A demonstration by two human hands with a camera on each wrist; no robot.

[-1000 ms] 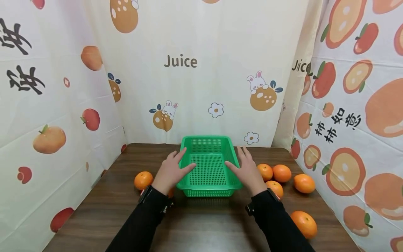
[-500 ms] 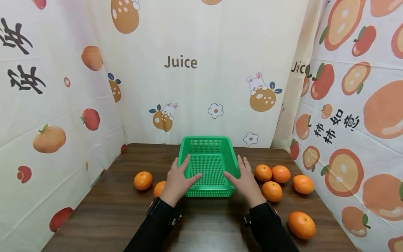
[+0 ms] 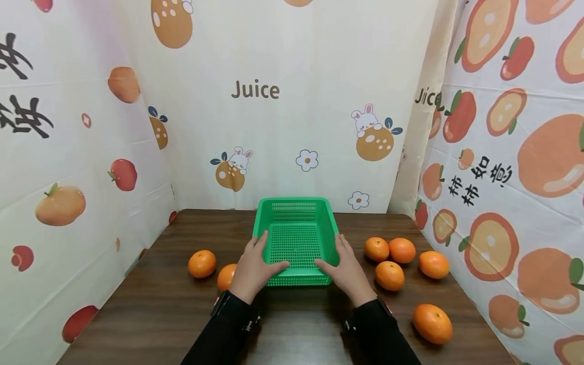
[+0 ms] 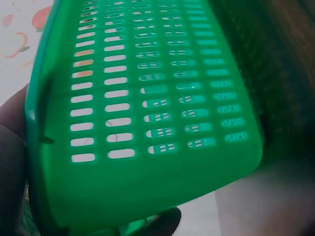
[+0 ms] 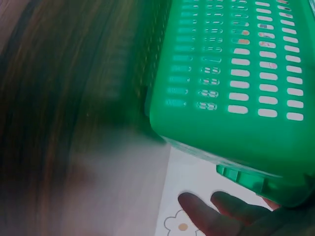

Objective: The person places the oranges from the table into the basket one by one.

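Observation:
A green plastic basket (image 3: 296, 243) with slotted walls stands upright at the table's far side. At its front left corner is my left hand (image 3: 254, 269), thumb over the rim and fingers along the outer side. My right hand (image 3: 345, 274) mirrors it at the front right corner. Both hands have thumb and fingers spread wide, without a visible curl round the rim. In the left wrist view a dark fingertip (image 4: 170, 221) shows beside the basket wall (image 4: 147, 182). The right wrist view has fairly straight fingers (image 5: 202, 211) just beyond the basket's rim; contact there is unclear.
On the brown wooden table (image 3: 150, 314), an orange mandarin (image 3: 202, 263) lies left of the basket, with another mandarin (image 3: 226, 277) partly behind my left hand. Several more lie on the right, including a mandarin (image 3: 432, 323) near my right sleeve. Printed curtains (image 3: 201, 121) enclose the table.
Both hands have drawn back toward the basket's front corners and closed in on its rim. The basket stays in place; the whole view has shifted slightly.

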